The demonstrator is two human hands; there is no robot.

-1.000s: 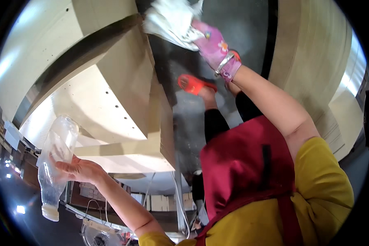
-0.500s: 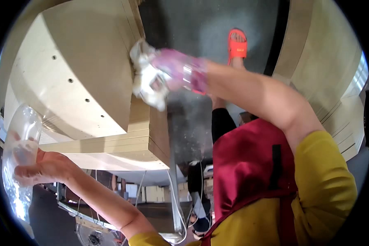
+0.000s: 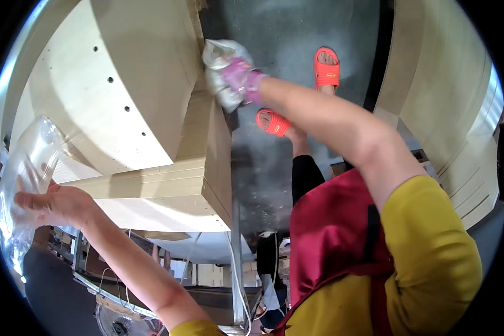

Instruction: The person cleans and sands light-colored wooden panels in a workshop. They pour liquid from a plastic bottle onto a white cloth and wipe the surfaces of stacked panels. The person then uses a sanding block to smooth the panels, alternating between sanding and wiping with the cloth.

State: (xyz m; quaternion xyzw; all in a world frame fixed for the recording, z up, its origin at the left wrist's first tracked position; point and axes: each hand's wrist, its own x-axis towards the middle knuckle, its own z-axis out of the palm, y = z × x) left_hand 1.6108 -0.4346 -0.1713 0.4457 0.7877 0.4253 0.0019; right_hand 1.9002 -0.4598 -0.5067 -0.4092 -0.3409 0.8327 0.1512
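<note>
Since half a second ago the right hand in its pink rubber glove has slid its crumpled white cloth a little down the edge of the stack of pale wooden boards, and the clear plastic bottle has swung up at the far left. Head view only: right arm reaches out almost straight across the body, wrist bent down, gloved fingers curled tight around the wad of cloth, which presses on the stack's upper corner by the drilled top board. Left hand is held out to the side, palm up, fingers partly wrapped round the bottle, gripping it tilted. To wipe well, I'd judge, keep the cloth flat on the edge, steady pressure, strokes along the board. Orange sandals stand on the grey floor below.
</note>
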